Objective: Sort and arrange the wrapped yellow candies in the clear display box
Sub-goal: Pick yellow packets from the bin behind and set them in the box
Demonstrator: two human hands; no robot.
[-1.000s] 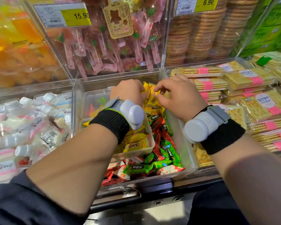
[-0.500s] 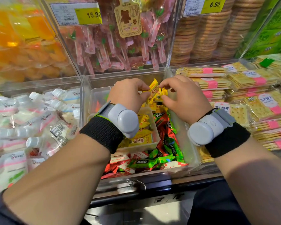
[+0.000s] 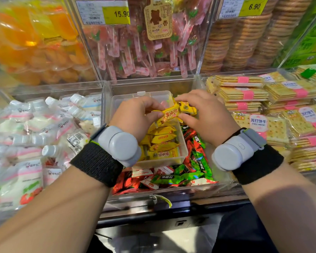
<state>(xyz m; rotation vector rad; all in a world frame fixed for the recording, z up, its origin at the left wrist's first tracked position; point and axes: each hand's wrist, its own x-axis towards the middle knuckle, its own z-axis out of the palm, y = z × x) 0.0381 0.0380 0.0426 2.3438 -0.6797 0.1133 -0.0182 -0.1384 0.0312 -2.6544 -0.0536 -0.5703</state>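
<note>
A small clear display box sits inside a larger acrylic bin, resting on red and green candies. Several wrapped yellow candies lie stacked in its near half. My left hand and my right hand hover over the box, both pinching a yellow wrapped candy with red print between their fingertips. A second yellow candy sits under my right fingers. The box's far half is mostly hidden behind my hands.
Red and green wrapped candies fill the bin around the box. White pouches with caps lie in the left bin, soda cracker packs on the right. Upright bins of pink lollipops, orange jelly and round biscuits stand behind.
Both hands have lifted slightly with the yellow candy, which is now turned so its red print faces up. The camera has tilted a little, shifting the scene right and down.
</note>
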